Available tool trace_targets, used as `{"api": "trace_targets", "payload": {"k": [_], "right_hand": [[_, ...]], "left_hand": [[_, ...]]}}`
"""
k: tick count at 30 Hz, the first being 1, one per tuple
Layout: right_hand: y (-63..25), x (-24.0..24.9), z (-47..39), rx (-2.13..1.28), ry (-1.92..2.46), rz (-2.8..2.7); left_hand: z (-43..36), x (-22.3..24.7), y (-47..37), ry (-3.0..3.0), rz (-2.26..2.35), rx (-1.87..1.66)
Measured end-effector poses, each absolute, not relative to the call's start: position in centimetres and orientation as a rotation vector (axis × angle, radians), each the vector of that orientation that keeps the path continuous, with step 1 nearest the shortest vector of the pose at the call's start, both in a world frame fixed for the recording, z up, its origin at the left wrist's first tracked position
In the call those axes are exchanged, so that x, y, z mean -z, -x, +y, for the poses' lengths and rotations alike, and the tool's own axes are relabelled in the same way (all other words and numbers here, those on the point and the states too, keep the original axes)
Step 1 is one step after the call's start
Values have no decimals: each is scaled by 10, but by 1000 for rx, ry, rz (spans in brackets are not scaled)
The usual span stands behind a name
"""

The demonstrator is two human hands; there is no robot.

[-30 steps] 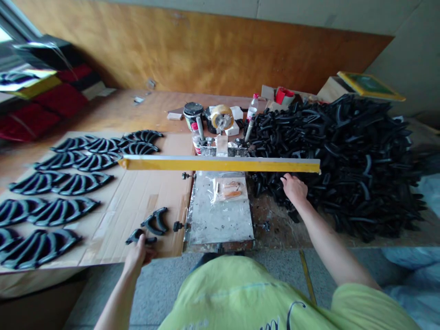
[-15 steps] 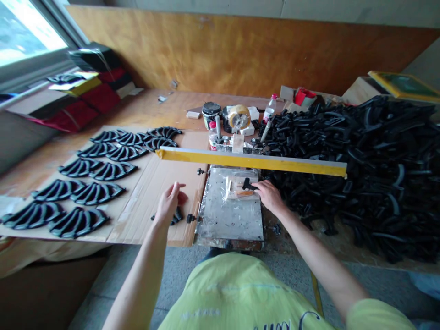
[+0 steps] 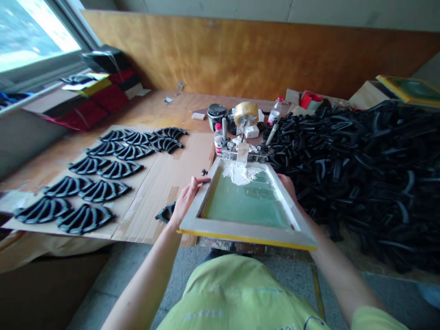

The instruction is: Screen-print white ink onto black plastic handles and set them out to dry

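Observation:
A screen printing frame [image 3: 247,227] with a green mesh lies low and slightly tilted in front of me, over the metal plate, which it hides. White paste [image 3: 244,174] is smeared at the mesh's far end, around a pale squeegee-like strip [image 3: 242,153]. My left hand [image 3: 187,197] grips the frame's left side with its fingers at the edge. On the right side my right hand [image 3: 288,187] holds the other edge, its fingers partly hidden. Beside my left wrist a black fan-shaped piece [image 3: 165,212] rests on the cardboard [image 3: 151,197].
Rows of black fan-shaped pieces [image 3: 115,169] lie on the cardboard at left. A large heap of black parts [image 3: 350,169] covers the right side. Behind the frame stand a black tub [image 3: 216,117], a tape roll [image 3: 245,113] and bottles with red caps [image 3: 218,139].
The frame has swung down from its raised position over the plate. Both hands have moved to its sides. The small black piece that was in my right hand is out of sight.

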State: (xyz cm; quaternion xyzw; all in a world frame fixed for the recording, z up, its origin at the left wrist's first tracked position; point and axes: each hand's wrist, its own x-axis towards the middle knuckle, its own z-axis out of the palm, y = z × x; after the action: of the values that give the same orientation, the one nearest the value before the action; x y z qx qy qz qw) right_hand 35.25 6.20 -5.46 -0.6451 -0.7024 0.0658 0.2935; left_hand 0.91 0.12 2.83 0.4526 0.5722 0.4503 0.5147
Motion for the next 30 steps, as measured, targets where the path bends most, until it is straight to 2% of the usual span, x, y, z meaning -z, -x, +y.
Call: {"api": "trace_targets", "payload": {"k": [3,6,10,13,19,24,30], "right_hand": [[-346,32,90,-54,1632,-1841],[-301,15,120,20,1480,-2079],[-248,13,134,-101,1614,-2413],[-246,24,114,-186,1633,-2567],[-280,24,71,-375,1046,-2803],[-277,29,76,-293,1192,-2625],[-280,41,63,-307,1035,-2629]], "left_hand": [[-19,13,-5,-1005,1413,-923],[-24,58,-7,-930,1413,-897],[-20,92,-9,-915,1432,-885],[-18,98,-7,-878,1395,-886],[-20,89,-8,-805,1413,-912],[-20,87,-8,-829,1421,-920],[-20,83,-10,-838,1396,-911]]}}
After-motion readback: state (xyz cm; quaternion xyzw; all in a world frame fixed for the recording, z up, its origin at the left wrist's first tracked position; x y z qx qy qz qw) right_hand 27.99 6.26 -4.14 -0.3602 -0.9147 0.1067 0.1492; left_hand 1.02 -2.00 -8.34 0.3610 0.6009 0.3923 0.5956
